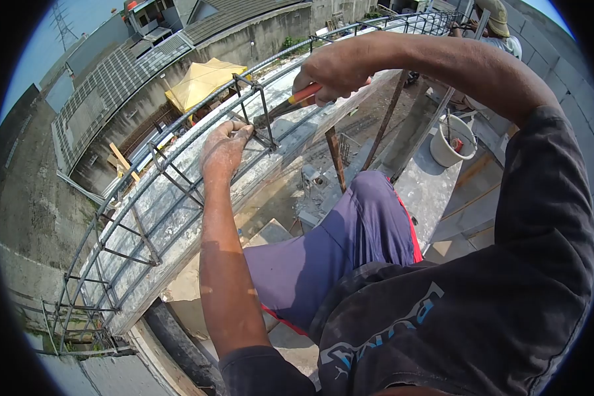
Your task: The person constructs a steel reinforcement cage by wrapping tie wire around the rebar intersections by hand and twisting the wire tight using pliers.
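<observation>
A long cage of steel rebar (173, 173) lies along a pale concrete beam (168, 206), its square stirrups standing upright. In my right hand (333, 68) is a pair of pliers with red and yellow handles (305, 94), and its jaws reach down to a stirrup by the top bars. My left hand (224, 148) is at the same stirrup, fingers pinched at the bar just left of the jaws. Whatever lies between those fingertips is too small to make out.
A white bucket (450, 146) stands on a ledge at the right. Another person (501, 33) is by the far end of the cage. Wooden props (335, 158) stand below the beam. Beyond it, the ground drops away towards a yellow canopy (204, 82).
</observation>
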`<state>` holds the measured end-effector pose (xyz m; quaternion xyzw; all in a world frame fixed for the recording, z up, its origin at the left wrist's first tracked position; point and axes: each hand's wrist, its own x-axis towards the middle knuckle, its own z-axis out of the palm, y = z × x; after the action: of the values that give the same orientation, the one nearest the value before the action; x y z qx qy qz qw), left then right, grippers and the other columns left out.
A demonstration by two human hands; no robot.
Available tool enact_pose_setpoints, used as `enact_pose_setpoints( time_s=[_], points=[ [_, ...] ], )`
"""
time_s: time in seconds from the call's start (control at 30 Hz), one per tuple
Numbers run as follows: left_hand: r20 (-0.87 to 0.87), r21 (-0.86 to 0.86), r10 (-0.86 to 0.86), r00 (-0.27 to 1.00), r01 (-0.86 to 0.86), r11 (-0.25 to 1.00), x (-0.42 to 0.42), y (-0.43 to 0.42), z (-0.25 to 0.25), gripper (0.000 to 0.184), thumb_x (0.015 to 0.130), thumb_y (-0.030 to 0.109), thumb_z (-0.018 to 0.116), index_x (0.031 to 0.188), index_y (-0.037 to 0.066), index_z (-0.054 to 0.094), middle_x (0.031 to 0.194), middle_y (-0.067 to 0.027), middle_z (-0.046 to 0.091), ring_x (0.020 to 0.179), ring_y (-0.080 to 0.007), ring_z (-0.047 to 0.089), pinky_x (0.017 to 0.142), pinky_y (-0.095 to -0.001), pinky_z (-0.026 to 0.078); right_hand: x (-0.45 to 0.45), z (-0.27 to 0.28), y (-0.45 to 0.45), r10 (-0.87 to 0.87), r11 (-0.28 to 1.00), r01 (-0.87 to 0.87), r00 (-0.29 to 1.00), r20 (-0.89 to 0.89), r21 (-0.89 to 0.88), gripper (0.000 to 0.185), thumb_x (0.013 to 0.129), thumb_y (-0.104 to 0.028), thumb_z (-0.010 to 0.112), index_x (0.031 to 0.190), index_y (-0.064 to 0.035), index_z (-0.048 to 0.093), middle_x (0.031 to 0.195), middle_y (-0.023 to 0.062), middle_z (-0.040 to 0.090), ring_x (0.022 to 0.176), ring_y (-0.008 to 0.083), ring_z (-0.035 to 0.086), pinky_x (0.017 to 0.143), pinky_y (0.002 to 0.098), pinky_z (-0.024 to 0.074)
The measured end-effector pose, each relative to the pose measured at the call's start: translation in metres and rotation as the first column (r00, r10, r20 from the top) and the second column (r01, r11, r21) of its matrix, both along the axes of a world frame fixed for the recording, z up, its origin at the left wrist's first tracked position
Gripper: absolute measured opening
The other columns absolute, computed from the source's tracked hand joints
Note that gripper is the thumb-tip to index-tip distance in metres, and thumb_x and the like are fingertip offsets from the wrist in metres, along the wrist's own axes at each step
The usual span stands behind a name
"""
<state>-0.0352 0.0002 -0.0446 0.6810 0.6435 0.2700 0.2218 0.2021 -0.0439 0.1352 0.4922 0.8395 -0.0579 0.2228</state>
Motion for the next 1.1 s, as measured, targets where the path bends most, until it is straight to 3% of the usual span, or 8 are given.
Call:
enact_pose_setpoints(
  time_s=[0.13,0.3,0.53,0.6,0.7,0.83,0.93,1.1],
  points=[
    [0.003,0.017,-0.005,1.000,0.005,1.000,0.000,-0.002,0.001,0.036,0.090,0.052,0.069,0.108,0.022,0.076,0.100,-0.0085,0.075,0.092,-0.0275,0.069,0.083,-0.0415,0.051,0.025,-0.009,0.031,-0.102,0.981,0.071,0.980,-0.171,-0.182,0.036,0.102,-0.027,0.059,0.131,-0.0047,0.062,0.085,0.0114,0.073,0.065,0.0186,0.073,0.061,0.0369,0.0596],
    [0.005,0.016,0.013,1.000,-0.013,1.000,0.002,-0.004,0.001,0.036,0.090,0.051,0.070,0.108,0.021,0.077,0.098,-0.0097,0.074,0.092,-0.0275,0.069,0.083,-0.0406,0.051,0.021,-0.007,0.033,-0.040,0.999,0.039,0.998,-0.054,-0.023,0.054,0.090,-0.046,0.074,0.122,-0.0029,0.064,0.095,0.0148,0.075,0.067,0.0195,0.074,0.064,0.0370,0.0590],
    [0.006,0.029,0.012,1.000,-0.012,1.000,0.001,-0.003,-0.001,0.036,0.091,0.051,0.070,0.109,0.020,0.076,0.098,-0.0104,0.074,0.091,-0.0279,0.069,0.083,-0.0403,0.051,0.012,0.000,0.044,-0.112,0.984,0.132,0.981,0.160,-0.123,0.052,0.080,-0.028,0.085,0.113,0.0055,0.063,0.082,0.0175,0.070,0.064,0.0239,0.072,0.047,0.0335,0.0600],
    [-0.007,0.000,0.016,1.000,-0.016,1.000,0.003,-0.004,0.004,0.036,0.091,0.050,0.070,0.109,0.021,0.076,0.098,-0.0105,0.074,0.091,-0.0281,0.069,0.084,-0.0401,0.051,0.025,-0.017,0.038,0.084,0.983,-0.110,0.982,0.171,0.147,0.051,0.076,-0.022,0.086,0.112,0.0061,0.065,0.077,0.0173,0.072,0.067,0.0232,0.073,0.052,0.0336,0.0586],
    [0.000,-0.008,0.013,1.000,-0.013,1.000,0.004,-0.006,0.006,0.035,0.091,0.050,0.070,0.110,0.021,0.076,0.098,-0.0104,0.075,0.092,-0.0284,0.069,0.084,-0.0398,0.051,0.047,-0.037,0.013,0.321,0.749,-0.450,0.889,0.327,0.486,0.061,0.082,-0.026,0.081,0.132,-0.0023,0.055,0.094,0.0139,0.067,0.079,0.0213,0.070,0.061,0.0316,0.0609],
    [-0.004,0.018,0.013,1.000,-0.012,1.000,0.003,-0.004,0.001,0.035,0.091,0.049,0.070,0.109,0.020,0.076,0.097,-0.0107,0.074,0.091,-0.0281,0.069,0.083,-0.0396,0.051,0.086,-0.054,0.023,0.553,0.160,-0.615,0.704,0.446,0.773,0.072,0.090,-0.040,0.072,0.150,-0.0160,0.041,0.113,0.0105,0.053,0.105,0.0207,0.060,0.080,0.0312,0.0623],
    [-0.012,0.038,0.001,1.000,-0.001,0.999,0.001,-0.002,0.000,0.036,0.091,0.049,0.069,0.109,0.019,0.076,0.097,-0.0112,0.074,0.090,-0.0279,0.068,0.083,-0.0392,0.050,0.092,-0.055,0.028,0.454,0.217,-0.629,0.742,0.493,0.746,0.072,0.091,-0.043,0.067,0.153,-0.0183,0.039,0.114,0.0099,0.053,0.111,0.0200,0.055,0.089,0.0309,0.0609],
    [0.022,0.022,-0.014,1.000,0.014,1.000,0.003,-0.006,0.004,0.037,0.091,0.049,0.070,0.108,0.017,0.077,0.096,-0.0123,0.074,0.090,-0.0281,0.068,0.083,-0.0389,0.050,0.083,-0.037,0.030,0.559,0.376,-0.610,0.749,0.355,0.697,0.062,0.092,-0.048,0.065,0.142,-0.0134,0.050,0.104,0.0125,0.063,0.093,0.0243,0.069,0.068,0.0259,0.0635]
  ],
)
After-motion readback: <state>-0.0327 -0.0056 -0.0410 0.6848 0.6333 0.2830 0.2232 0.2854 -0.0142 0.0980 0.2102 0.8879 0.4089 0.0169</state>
